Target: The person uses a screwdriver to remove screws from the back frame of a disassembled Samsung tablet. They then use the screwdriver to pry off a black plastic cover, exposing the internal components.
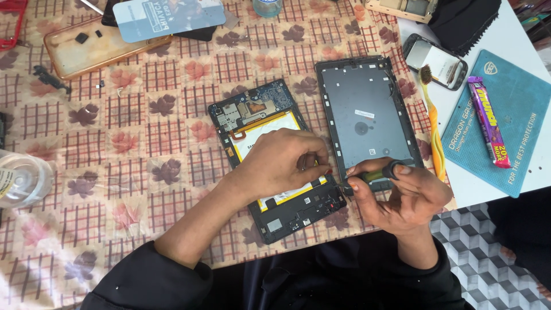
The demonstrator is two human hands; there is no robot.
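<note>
Opened tablet (278, 158) lies mid-tablecloth (126, 143). Left hand (281, 163) pinches something small over its battery (261, 131); right hand (402, 192) grips screwdriver (376, 174) at tablet's right edge. Back cover (367, 117) just beyond. Slip risk: tip could puncture battery.

The counter (115, 189) wears a matt printed cloth, a bit wrinkled, and the opened tablet (275, 163) shows a blue circuit board, dull metal shields and a smooth white-and-yellow battery. The back cover (367, 115) next to it is matt grey plastic. The candy bar (488, 121) has a glossy purple foil wrapper, and the mat (505, 115) looks like matt blue rubber.
</note>
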